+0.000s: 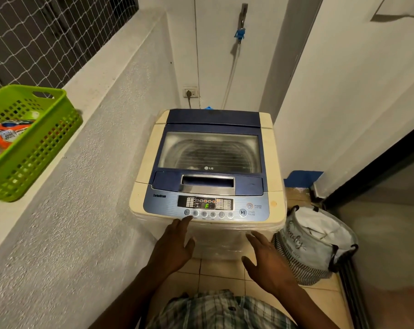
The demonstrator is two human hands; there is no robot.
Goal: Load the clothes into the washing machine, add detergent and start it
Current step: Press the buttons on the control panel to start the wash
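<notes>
**Now both hands are hovering at the washer's front**

We are standing in front of the washing machine (272, 148), which is sitting in the corner with its blue lid (210, 129) lying flat and closed. Through the lid's window we are seeing the ribbed drum and some dark and pale shapes in it, too blurred for us to name. The control panel (163, 205) is lit, and its display (207, 206) is showing a green figure.

Our left hand (175, 243) is reaching forward with its fingers straight, holding nothing. Its longest fingertip is lying at the panel's front edge, just below the leftmost round button (187, 212), and we cannot tell whether it is touching. Our right hand (265, 260) is hanging before the machine's front wall, fingers spread and relaxed, gripping nothing and touching nothing.

To the left, a green basket (46, 143) is resting on the ledge (11, 217), well apart from the machine, and an orange detergent pack (4, 135) is lying inside it. On the tiled floor (225, 274), just to the right of the machine, a pale laundry bag (296, 243) with dark handles is standing upright. Behind the machine a plug is sitting in a wall socket (190, 92), and a tap (243, 13) with a blue fitting is hanging higher up the wall.
</notes>
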